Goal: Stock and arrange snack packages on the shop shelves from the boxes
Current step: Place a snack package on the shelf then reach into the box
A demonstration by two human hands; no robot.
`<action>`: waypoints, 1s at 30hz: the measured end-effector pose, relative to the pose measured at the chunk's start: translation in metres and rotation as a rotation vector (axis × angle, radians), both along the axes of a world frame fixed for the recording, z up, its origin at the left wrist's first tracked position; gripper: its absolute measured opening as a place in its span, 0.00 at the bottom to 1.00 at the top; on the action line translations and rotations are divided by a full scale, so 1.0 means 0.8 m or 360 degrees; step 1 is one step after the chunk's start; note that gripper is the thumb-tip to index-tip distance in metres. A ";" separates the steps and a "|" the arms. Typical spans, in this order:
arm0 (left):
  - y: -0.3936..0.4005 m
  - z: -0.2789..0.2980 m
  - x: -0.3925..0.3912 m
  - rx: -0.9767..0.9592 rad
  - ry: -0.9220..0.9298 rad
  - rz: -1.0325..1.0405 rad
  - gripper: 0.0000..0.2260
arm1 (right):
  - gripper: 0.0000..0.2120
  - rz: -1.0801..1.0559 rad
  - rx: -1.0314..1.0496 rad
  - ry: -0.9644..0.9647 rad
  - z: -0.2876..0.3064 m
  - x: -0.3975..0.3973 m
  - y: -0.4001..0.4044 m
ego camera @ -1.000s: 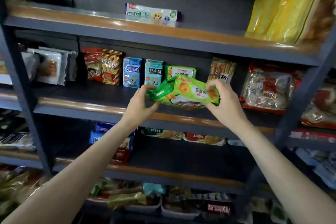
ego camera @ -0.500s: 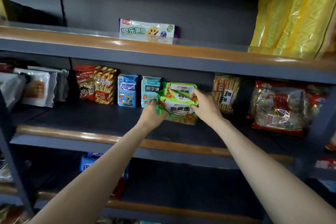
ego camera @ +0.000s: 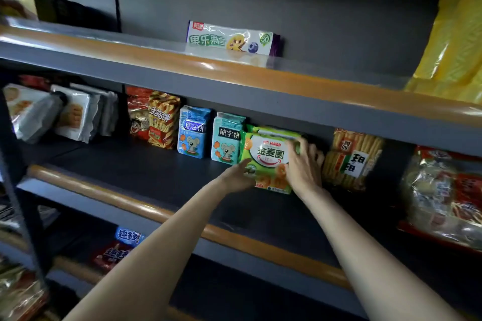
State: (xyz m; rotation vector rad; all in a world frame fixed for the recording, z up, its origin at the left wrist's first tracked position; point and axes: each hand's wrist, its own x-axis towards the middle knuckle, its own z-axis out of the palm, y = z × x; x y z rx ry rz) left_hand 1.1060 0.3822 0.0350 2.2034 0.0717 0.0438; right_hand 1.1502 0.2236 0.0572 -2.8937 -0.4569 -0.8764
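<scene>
Standing upright on the middle shelf (ego camera: pixel 146 164), the green snack package (ego camera: pixel 268 161) is sitting between a blue bear-biscuit pack (ego camera: pixel 227 138) and a stick-biscuit bag (ego camera: pixel 352 159). The left hand (ego camera: pixel 236 177) is gripping its lower left corner; the right hand (ego camera: pixel 303 164) is clasping its right edge.

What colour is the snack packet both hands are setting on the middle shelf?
Bright green snack packet with a white label panel and orange rings, seen in the head view.
</scene>
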 end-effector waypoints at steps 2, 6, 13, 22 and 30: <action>0.004 -0.007 -0.001 0.0067 0.0008 0.0028 0.37 | 0.24 0.0038 -0.0031 -0.0008 -0.012 -0.002 -0.001; 0.032 -0.008 -0.027 0.0156 -0.0189 0.0295 0.28 | 0.20 0.0081 0.0051 -0.0035 -0.005 -0.026 0.008; 0.135 -0.024 -0.174 0.0163 -0.1019 0.0994 0.14 | 0.10 0.0833 0.0301 -0.0092 -0.002 -0.129 0.154; 0.400 -0.233 -0.511 0.0258 0.0014 0.1628 0.15 | 0.15 0.1612 -0.0261 0.0797 -0.169 -0.352 0.465; 0.492 -0.341 -0.702 -0.0083 0.0751 0.2056 0.10 | 0.18 0.1393 -0.0963 0.1534 -0.343 -0.425 0.591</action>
